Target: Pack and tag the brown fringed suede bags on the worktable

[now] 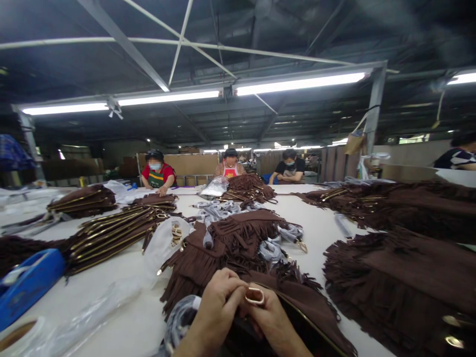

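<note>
Pinching at six o'clock, with left hand point(222, 303) and right hand point(273, 318), a gold oval metal loop point(255, 301), probably stiff, best held by rim.

Glaring tube lights point(301, 84), dim roof point(290, 25)

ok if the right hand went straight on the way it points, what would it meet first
Probably the left hand, close ahead on its leftward slant, by the gold ring; exact depth is hard to judge.
</note>
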### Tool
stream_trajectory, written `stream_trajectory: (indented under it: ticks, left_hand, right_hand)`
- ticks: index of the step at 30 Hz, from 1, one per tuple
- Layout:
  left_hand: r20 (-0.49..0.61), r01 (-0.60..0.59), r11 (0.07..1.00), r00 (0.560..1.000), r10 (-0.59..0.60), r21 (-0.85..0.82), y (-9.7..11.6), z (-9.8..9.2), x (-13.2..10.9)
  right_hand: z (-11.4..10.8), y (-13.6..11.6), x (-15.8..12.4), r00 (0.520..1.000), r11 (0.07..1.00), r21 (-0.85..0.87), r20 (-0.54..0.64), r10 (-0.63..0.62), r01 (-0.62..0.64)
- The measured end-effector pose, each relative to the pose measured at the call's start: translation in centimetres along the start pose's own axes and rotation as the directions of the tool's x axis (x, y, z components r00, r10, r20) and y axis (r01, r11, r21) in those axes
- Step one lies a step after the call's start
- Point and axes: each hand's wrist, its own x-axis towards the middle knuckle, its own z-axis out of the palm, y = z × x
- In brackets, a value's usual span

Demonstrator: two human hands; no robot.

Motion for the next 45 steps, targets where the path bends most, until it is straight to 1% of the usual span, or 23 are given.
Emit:
stream_trajectory:
  ticks: [2, 4, 6, 7, 9, 10, 12, 14, 15, 17, 19, 21, 23, 24, 26, 29, 31, 33, 37, 41, 45]
  left_hand:
    - [-0.071, -0.007, 1.0, 0.997, 0.008, 0.023, -0.1, 0.7, 0.7]
    - [-0.127, -0.031, 0.996, 0.991, 0.041, 0.086, -0.8, 1.3, 1.2]
    - [-0.2, -0.04, 0.99, 0.978, 0.067, 0.139, -1.7, 1.7, 1.6]
    - [-0.238, -0.035, 0.988, 0.969, 0.07, 0.147, -2.2, 1.8, 1.7]
    - [-0.299, -0.021, 0.993, 0.953, 0.055, 0.116, -2.7, 1.8, 1.9]
    - [-0.306, -0.007, 0.998, 0.951, 0.028, 0.069, -2.8, 1.7, 2.0]
    - [-0.251, 0.06, 0.993, 0.964, -0.083, -0.099, -2.7, 1.6, 1.9]
    - [-0.136, 0.159, 0.941, 0.969, -0.207, -0.299, -2.2, 1.5, 1.7]
    - [-0.078, 0.202, 0.901, 0.965, -0.25, -0.385, -2.0, 1.5, 1.5]
    - [0.003, 0.25, 0.827, 0.958, -0.288, -0.504, -1.5, 1.4, 1.1]
    - [0.068, 0.286, 0.773, 0.951, -0.302, -0.567, -1.3, 1.4, 0.7]
    - [0.136, 0.326, 0.724, 0.941, -0.309, -0.608, -1.3, 1.5, 0.4]
    - [0.193, 0.346, 0.678, 0.936, -0.293, -0.648, -1.6, 1.6, 0.2]
    - [0.213, 0.347, 0.656, 0.937, -0.278, -0.67, -1.8, 1.6, 0.2]
    - [0.22, 0.335, 0.621, 0.941, -0.257, -0.708, -2.1, 1.8, 0.1]
    - [0.193, 0.315, 0.583, 0.945, -0.263, -0.749, -2.3, 1.9, 0.0]
    - [0.197, 0.326, 0.573, 0.941, -0.276, -0.752, -2.3, 1.9, 0.0]
    - [0.204, 0.342, 0.578, 0.935, -0.291, -0.741, -2.2, 1.9, -0.1]
    - [0.178, 0.335, 0.631, 0.937, -0.3, -0.7, -1.9, 1.7, -0.4]
    - [0.126, 0.294, 0.741, 0.953, -0.276, -0.603, -1.5, 1.3, -0.6]
    - [0.042, 0.222, 0.88, 0.973, -0.226, -0.421, -1.1, 0.8, -1.0]
  right_hand:
    - [-0.2, -0.2, -0.1, 1.0, 0.999, -0.03, 0.002, 0.011, -0.011]
    - [-0.8, -0.8, -0.5, 0.999, 0.995, -0.085, 0.006, 0.052, -0.052]
    - [-1.6, -1.7, -1.2, 0.997, 0.965, -0.254, -0.006, 0.072, -0.071]
    - [-2.0, -2.1, -1.6, 0.998, 0.924, -0.377, -0.016, 0.06, -0.061]
    - [-2.7, -2.9, -2.6, 1.0, 0.792, -0.61, -0.013, 0.027, -0.029]
    - [-3.0, -3.2, -3.0, 0.999, 0.723, -0.69, -0.003, 0.035, -0.028]
    - [-3.4, -3.7, -3.7, 0.995, 0.626, -0.778, 0.013, 0.102, -0.054]
    - [-3.5, -4.3, -4.0, 0.988, 0.594, -0.803, 0.047, 0.147, -0.051]
    - [-3.6, -4.6, -4.1, 0.987, 0.604, -0.797, 0.079, 0.139, -0.022]
    - [-3.7, -5.4, -3.9, 0.989, 0.639, -0.767, 0.132, 0.062, 0.062]
    - [-3.7, -6.2, -3.6, 0.992, 0.65, -0.749, 0.104, -0.073, 0.127]
    - [-3.6, -6.7, -3.3, 0.977, 0.668, -0.722, 0.056, -0.206, 0.182]
    - [-3.3, -6.6, -3.1, 0.962, 0.726, -0.649, 0.036, -0.271, 0.229]
    - [-3.2, -6.3, -2.9, 0.962, 0.766, -0.6, 0.025, -0.27, 0.231]
    - [-3.0, -5.4, -2.7, 0.974, 0.847, -0.502, -0.035, -0.223, 0.176]
    - [-2.8, -4.0, -2.3, 0.983, 0.957, -0.287, -0.166, -0.084, 0.033]
    - [-2.8, -3.5, -2.2, 0.981, 0.992, -0.124, -0.193, 0.006, -0.03]
    - [-2.7, -3.5, -2.1, 0.981, 0.997, -0.029, -0.183, 0.059, -0.065]
    - [-2.4, -3.7, -2.0, 0.982, 0.996, 0.026, -0.17, 0.086, -0.083]
    - [-2.2, -3.0, -1.8, 0.986, 0.999, -0.006, -0.16, 0.04, -0.041]
    - [-2.0, -2.4, -1.8, 0.993, 0.996, -0.089, -0.12, 0.021, -0.032]
